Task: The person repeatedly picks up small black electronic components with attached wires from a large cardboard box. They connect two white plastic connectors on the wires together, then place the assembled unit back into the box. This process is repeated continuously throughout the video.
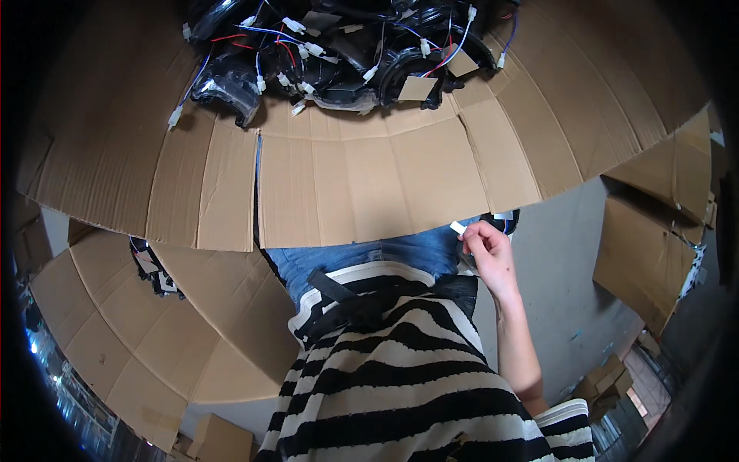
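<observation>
Beside my right thigh, my right hand (490,254) is closed, with thumb and forefinger pinching a small white plug connector (458,228). Just behind the fingers, past the cardboard's near edge, part of a black piece with a bit of blue wire (507,223) shows; whether it joins the connector I cannot tell. My left hand is out of view. At the far side, a heap of glossy black curved plastic parts (346,61) lies on cardboard, trailing red, blue and white wires that end in white connectors (175,117).
A creased cardboard sheet (369,177) covers the work surface ahead of me, with a slit left of centre. At left stands an open cardboard box (223,339) with more black wired parts (158,273) inside. Another carton (639,262) stands at right on the grey floor (550,285).
</observation>
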Demonstrator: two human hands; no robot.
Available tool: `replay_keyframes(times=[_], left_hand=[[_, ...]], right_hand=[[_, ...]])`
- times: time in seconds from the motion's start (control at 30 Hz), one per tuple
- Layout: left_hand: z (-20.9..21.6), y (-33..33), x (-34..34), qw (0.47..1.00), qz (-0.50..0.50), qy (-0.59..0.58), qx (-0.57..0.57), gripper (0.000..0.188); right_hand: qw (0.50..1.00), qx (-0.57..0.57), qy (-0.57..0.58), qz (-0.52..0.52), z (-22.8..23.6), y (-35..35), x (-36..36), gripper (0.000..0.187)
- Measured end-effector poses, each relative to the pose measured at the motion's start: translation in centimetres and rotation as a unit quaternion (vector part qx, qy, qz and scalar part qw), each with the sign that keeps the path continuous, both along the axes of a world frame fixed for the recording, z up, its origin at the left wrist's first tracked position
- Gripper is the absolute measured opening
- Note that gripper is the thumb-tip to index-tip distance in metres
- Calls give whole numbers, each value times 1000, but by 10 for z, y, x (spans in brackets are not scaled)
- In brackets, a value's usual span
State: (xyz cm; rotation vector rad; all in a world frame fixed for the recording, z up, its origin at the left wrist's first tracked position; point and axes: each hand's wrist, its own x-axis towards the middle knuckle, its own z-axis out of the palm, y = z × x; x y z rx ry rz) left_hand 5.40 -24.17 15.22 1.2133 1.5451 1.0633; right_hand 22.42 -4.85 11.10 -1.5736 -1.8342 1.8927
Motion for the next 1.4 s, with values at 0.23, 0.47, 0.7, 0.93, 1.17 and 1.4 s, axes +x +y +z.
replay_keyframes(times=[0.23, 0.47, 0.7, 0.93, 1.17, 1.4], left_hand=[[0, 3, 0, 1000, 13, 10, -2, 27], [-2, 3, 2, 999, 29, 22, -6, 26], [2, 9, 3, 998, 41, 39, -6, 24], [9, 18, 1, 997, 39, 67, -7, 22], [17, 31, -4, 995, 22, 94, 13, 21], [132, 60, -63, 963, -105, 127, 212, 19]], right_hand=[[1000, 10, -19, 3, 5, -2, 4, 14], [999, 4, -40, 9, 12, -3, 15, 14], [999, -2, -44, 18, 20, -5, 27, 13], [996, 25, -67, 60, 42, -4, 38, 12], [988, 117, -50, 92, 68, 11, 41, 8], [994, 99, -30, 35, 46, 9, 47, 9]])
